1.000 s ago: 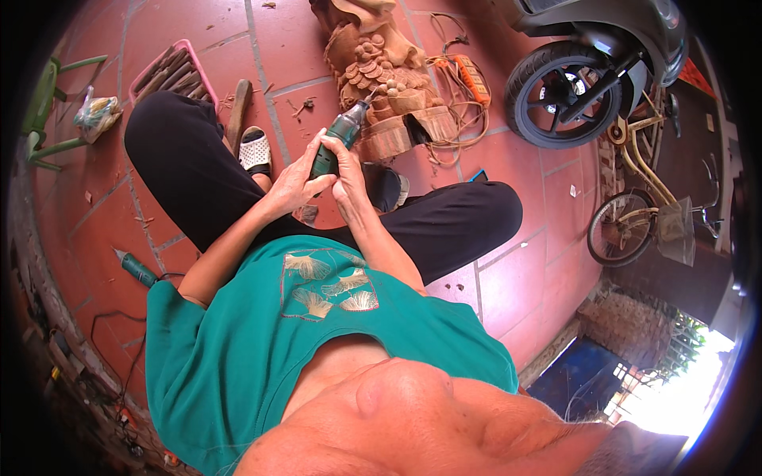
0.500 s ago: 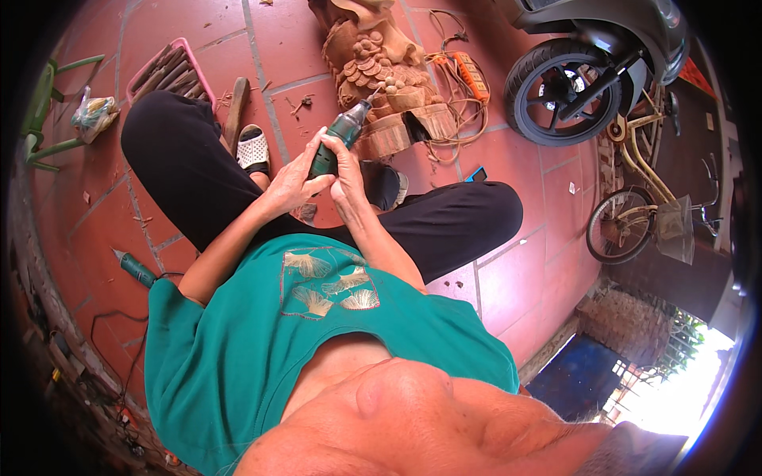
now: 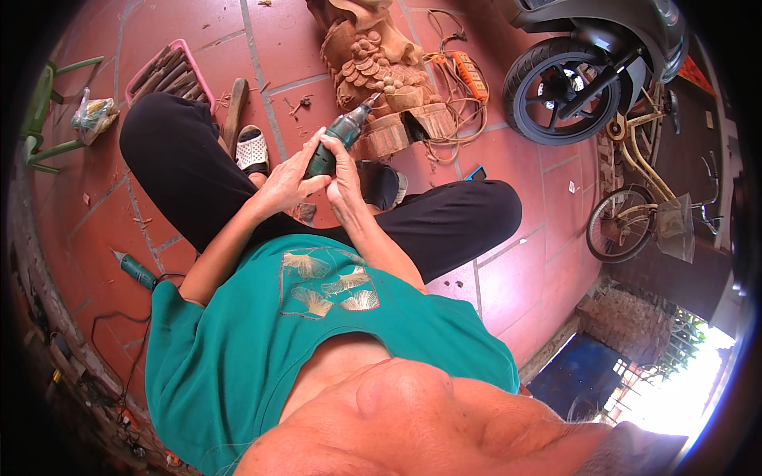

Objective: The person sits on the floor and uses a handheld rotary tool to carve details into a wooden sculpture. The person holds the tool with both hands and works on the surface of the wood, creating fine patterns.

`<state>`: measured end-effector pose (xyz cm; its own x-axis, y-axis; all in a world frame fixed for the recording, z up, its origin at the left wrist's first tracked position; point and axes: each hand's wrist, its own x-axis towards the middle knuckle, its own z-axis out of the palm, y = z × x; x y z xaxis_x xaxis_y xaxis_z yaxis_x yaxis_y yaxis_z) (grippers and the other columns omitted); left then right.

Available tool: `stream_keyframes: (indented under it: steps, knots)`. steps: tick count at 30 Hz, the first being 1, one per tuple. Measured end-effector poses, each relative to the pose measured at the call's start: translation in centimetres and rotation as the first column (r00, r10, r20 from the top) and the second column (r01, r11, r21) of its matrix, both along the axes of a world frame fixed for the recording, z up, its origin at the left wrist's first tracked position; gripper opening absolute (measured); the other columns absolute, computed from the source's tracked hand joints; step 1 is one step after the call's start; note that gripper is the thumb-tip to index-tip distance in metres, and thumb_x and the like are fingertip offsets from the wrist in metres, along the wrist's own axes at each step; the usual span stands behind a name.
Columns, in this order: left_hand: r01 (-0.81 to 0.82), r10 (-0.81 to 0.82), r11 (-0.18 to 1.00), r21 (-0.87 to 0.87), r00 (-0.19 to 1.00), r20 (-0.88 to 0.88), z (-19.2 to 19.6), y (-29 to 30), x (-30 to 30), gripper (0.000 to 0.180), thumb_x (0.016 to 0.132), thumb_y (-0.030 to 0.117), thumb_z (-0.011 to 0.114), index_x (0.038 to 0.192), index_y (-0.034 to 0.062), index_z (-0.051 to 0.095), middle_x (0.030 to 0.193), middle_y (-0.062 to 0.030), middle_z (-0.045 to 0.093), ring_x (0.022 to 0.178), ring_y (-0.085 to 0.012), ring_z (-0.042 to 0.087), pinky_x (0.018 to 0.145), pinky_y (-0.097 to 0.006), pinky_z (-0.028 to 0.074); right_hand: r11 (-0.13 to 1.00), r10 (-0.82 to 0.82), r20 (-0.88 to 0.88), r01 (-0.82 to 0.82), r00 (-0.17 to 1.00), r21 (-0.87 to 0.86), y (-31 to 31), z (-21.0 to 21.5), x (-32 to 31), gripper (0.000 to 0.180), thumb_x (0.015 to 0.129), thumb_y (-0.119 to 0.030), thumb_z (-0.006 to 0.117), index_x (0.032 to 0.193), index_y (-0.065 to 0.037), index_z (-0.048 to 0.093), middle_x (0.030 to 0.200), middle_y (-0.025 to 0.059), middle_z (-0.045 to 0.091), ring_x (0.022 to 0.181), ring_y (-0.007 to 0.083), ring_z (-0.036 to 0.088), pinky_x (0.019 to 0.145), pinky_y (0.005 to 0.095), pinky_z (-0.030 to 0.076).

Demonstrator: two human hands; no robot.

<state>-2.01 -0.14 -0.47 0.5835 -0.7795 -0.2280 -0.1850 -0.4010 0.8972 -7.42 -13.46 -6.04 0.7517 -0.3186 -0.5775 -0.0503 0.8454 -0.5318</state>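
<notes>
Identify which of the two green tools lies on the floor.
The tool at left, near the green sleeve; the other tool is held, tip toward the carving.

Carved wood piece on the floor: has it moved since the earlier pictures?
No. Judged against the orange power strip and the floor tiles, the carved wood piece shows no visible shift in any direction.

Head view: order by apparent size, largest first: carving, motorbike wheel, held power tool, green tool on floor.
1. Carving
2. Motorbike wheel
3. Held power tool, partly covered
4. Green tool on floor
</notes>
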Motion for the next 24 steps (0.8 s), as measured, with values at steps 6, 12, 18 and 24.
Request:
stream_keyframes:
  steps: [6, 12, 18, 24]
  knots:
    - [-0.021, 0.022, 1.0, -0.007, 0.999, 0.043, 0.4, 0.4, 0.1, 0.09, 0.088, 0.026, 0.067, 0.16, 0.0114, 0.016, 0.147, -0.0256, 0.046, 0.132, -0.0396, 0.051, 0.108, -0.042, 0.042, 0.999, 0.042, 0.017, -0.042, 0.999, 0.021, 0.1, 0.2, 0.1, 0.028, 0.085, -0.014, 0.076, 0.108, -0.002, 0.065, 0.101, 0.0107, 0.07, 0.095, 0.0221, 0.07, 0.089, 0.0352, 0.057]
    - [-0.054, 0.054, 0.998, -0.008, 0.998, 0.041, 1.2, 0.7, 0.2, 0.089, 0.087, 0.025, 0.067, 0.16, 0.0148, 0.017, 0.147, -0.0251, 0.047, 0.132, -0.0412, 0.05, 0.108, -0.044, 0.042, 0.999, 0.052, 0.051, -0.051, 0.997, -0.016, 0.4, -0.5, 0.8, 0.029, 0.085, -0.013, 0.076, 0.108, -0.001, 0.066, 0.101, 0.0103, 0.07, 0.095, 0.0214, 0.069, 0.09, 0.035, 0.056]
    - [-0.045, 0.046, 0.999, -0.024, 0.996, 0.078, 0.7, 0.7, 0.2, 0.089, 0.087, 0.026, 0.068, 0.16, 0.0132, 0.018, 0.148, -0.0246, 0.046, 0.134, -0.0408, 0.049, 0.108, -0.043, 0.042, 1.0, 0.028, 0.027, -0.028, 0.999, 0.012, 0.4, -0.8, 0.8, 0.03, 0.084, -0.013, 0.076, 0.11, -0.002, 0.065, 0.101, 0.0101, 0.07, 0.096, 0.0221, 0.069, 0.091, 0.0355, 0.056]
    - [-0.011, 0.011, 1.0, 0.002, 0.998, 0.065, 0.4, 0.6, 0.4, 0.089, 0.088, 0.026, 0.068, 0.159, 0.0092, 0.018, 0.151, -0.0238, 0.043, 0.135, -0.0397, 0.048, 0.109, -0.042, 0.041, 1.0, 0.005, 0.032, -0.006, 0.999, 0.019, 0.5, -0.6, 0.6, 0.031, 0.084, -0.014, 0.077, 0.11, -0.003, 0.064, 0.101, 0.0112, 0.07, 0.095, 0.0227, 0.069, 0.091, 0.0363, 0.056]
